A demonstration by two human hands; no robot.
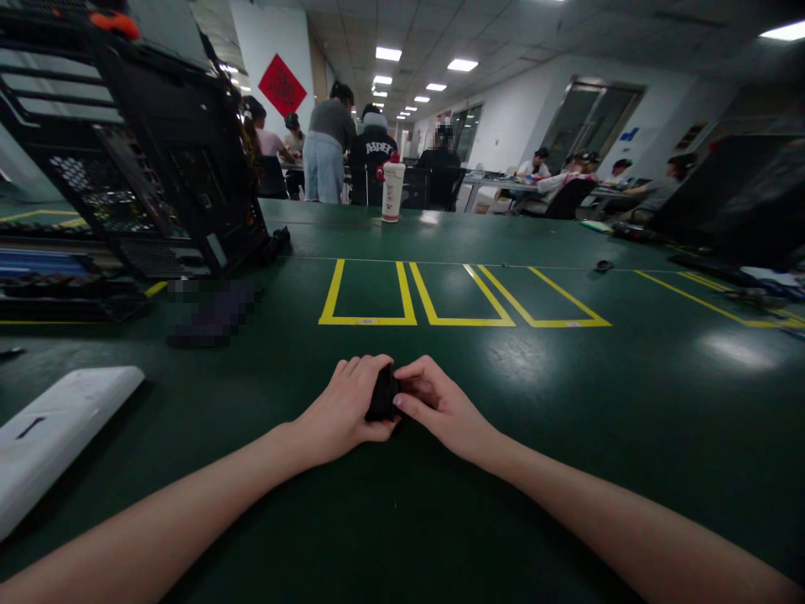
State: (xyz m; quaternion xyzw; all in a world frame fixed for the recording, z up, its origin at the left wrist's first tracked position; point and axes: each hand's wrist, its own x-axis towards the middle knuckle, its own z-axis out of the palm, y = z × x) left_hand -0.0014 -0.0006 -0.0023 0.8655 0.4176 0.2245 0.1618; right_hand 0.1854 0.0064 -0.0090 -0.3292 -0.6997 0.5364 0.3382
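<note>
- The small black object (pixel 381 396) sat between the hands, above the green table (pixel 390 512), its longer visible side running roughly away from the person.
- The left hand (pixel 340 411) was closed around its left side, covering more of it; the right hand (pixel 449 415) met its right edge with curled fingers and thumb, though whether they pinched it could not be told.
- It looked matte and blocky; the tabletop, smooth and faintly glossy.
</note>
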